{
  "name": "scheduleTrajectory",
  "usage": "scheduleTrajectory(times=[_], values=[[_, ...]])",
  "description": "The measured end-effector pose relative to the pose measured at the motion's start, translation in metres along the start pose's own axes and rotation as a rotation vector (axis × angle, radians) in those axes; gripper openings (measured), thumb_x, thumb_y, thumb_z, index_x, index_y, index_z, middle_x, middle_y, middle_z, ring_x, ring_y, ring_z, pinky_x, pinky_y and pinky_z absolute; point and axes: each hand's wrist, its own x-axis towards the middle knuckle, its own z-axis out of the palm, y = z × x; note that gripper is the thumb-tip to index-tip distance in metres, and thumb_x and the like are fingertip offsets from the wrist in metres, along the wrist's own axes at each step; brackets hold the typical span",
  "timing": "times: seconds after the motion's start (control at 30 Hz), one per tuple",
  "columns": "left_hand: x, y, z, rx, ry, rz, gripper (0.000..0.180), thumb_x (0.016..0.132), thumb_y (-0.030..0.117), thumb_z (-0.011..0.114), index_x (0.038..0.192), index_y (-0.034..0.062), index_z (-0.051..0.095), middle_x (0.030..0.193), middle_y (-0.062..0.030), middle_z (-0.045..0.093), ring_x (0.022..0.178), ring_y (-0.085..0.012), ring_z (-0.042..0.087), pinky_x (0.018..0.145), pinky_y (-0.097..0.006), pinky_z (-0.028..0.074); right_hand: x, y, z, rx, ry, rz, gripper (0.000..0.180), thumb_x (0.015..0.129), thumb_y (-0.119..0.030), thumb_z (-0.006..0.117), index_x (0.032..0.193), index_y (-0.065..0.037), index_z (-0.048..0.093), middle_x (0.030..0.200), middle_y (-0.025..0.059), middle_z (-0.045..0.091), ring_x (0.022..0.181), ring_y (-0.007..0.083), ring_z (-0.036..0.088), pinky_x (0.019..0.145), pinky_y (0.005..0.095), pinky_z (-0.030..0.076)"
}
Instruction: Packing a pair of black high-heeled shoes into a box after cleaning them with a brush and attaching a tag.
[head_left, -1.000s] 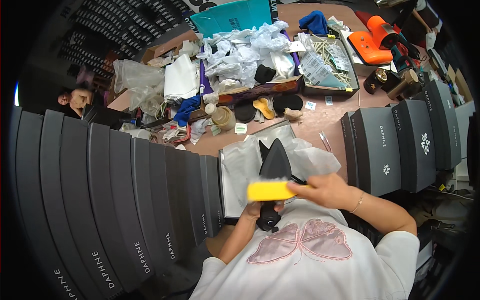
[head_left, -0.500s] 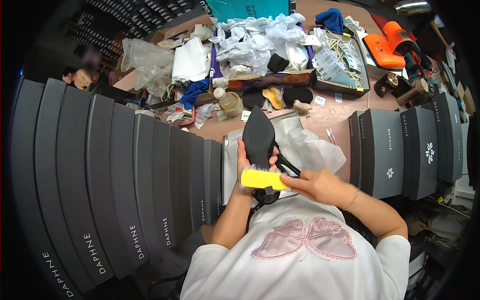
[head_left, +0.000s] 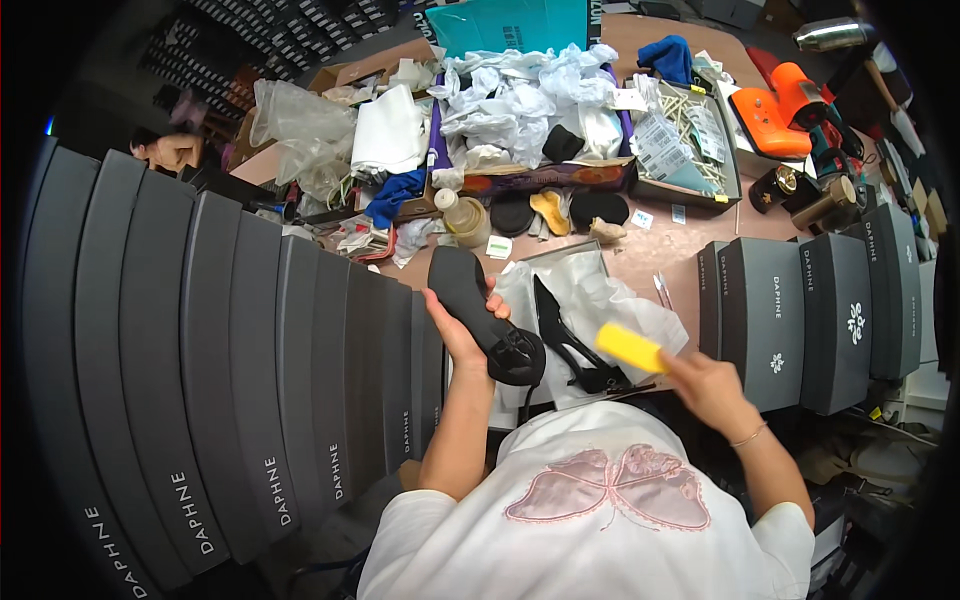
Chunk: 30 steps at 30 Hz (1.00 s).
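My left hand point(head_left: 462, 342) is closed round a black high-heeled shoe point(head_left: 462, 290), held tilted with its sole toward me and the heel end nearer my body. Out to the right, my right hand point(head_left: 708, 393) grips a yellow brush point(head_left: 632, 348) by its end, apart from the shoe. Between my hands, a second black high-heeled shoe point(head_left: 562, 340) lies on white tissue paper point(head_left: 625, 300) in an open box point(head_left: 575, 247).
Stacked dark grey shoe boxes point(head_left: 230, 330) rise at my left, and more grey boxes point(head_left: 765, 310) stand at the right. Across the back are a box of crumpled tissue point(head_left: 520, 100), a bottle point(head_left: 462, 218), black round pads point(head_left: 598, 210) and an orange tool point(head_left: 770, 122).
The brush has moved off the shoe, to the right with my right hand. My left hand has shifted the shoe left and tilted it, so the other shoe in the box shows.
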Motion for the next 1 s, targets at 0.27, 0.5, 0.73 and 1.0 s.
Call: scheduleTrajectory(times=[0.27,0.5,0.73,1.0], values=[[-0.007,-0.013,-0.013,-0.486,-0.335,-0.435,0.074,0.082,0.064,0.058,0.111,-0.0030,0.047,0.096,-0.0115,0.054,0.067,-0.0150,0.043,0.063,-0.029,0.042,0.006,-0.009,0.016,0.332,0.219,0.147,0.041,0.086,-0.006,0.063,0.126,-0.006,0.057,0.095,0.0194,0.064,0.081,0.0348,0.065,0.071,0.0391,0.053],[-0.038,-0.036,0.019,0.381,-0.245,-0.400,0.097,0.081,0.084,0.024,0.101,-0.0059,0.056,0.068,-0.0084,0.056,0.057,-0.0168,0.052,0.051,-0.026,0.042,0.058,0.123,0.098,0.297,0.359,0.668,0.034,0.091,-0.012,0.056,0.123,0.000,0.055,0.105,0.0248,0.064,0.095,0.0402,0.062,0.084,0.0423,0.049],[-0.044,-0.065,-0.025,0.481,-0.149,-0.592,0.097,0.081,0.083,0.025,0.110,-0.0046,0.055,0.068,-0.0082,0.056,0.058,-0.0157,0.054,0.052,-0.027,0.045,0.165,0.111,0.085,0.475,0.395,0.265,0.023,0.087,-0.011,0.056,0.107,-0.002,0.063,0.097,0.0190,0.063,0.092,0.0374,0.061,0.083,0.0410,0.049],[-0.034,-0.085,-0.078,0.677,-0.091,-0.602,0.077,0.087,0.073,0.040,0.108,0.0007,0.059,0.078,-0.0075,0.062,0.058,-0.0115,0.055,0.052,-0.024,0.048,0.299,0.149,0.125,-0.052,0.123,-0.136,0.047,0.068,-0.011,0.069,0.113,-0.008,0.054,0.114,0.0137,0.057,0.109,0.0320,0.053,0.090,0.0435,0.045]])
